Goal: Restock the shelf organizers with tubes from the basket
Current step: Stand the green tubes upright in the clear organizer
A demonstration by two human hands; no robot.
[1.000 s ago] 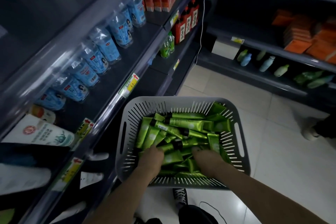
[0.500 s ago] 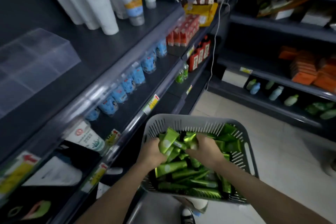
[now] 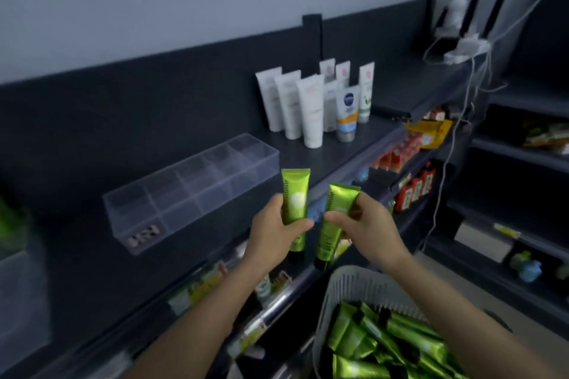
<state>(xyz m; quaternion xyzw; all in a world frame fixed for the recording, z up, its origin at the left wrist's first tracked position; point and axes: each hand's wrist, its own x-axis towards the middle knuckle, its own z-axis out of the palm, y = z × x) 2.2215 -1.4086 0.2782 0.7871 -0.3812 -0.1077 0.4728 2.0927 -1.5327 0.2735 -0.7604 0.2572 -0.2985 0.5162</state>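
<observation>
- Tubes, green, lie heaped in the basket at the lower right of the head view. Two more are raised in front of the top shelf.
- Left hand grips the left tube round its middle, fingers and thumb curled about it, crimped end up and cap down.
- Right hand pinches the right tube at its upper half, thumb in front and fingers behind. This tube leans slightly, cap down too.
- The two held tubes are near each other and seem not to touch.
- Organizer, clear and split into cells, lies near the shelf's front edge, left of the hands. Most cells look empty; the near end holds something too blurred to name.
- The step in hand is probably carrying the pair to the organizer.
- Doing it well likely means lowering each tube cap first, straight between the dividers, one hand at a time.
- The light organizer could slide toward the front edge if it is nudged.
</observation>
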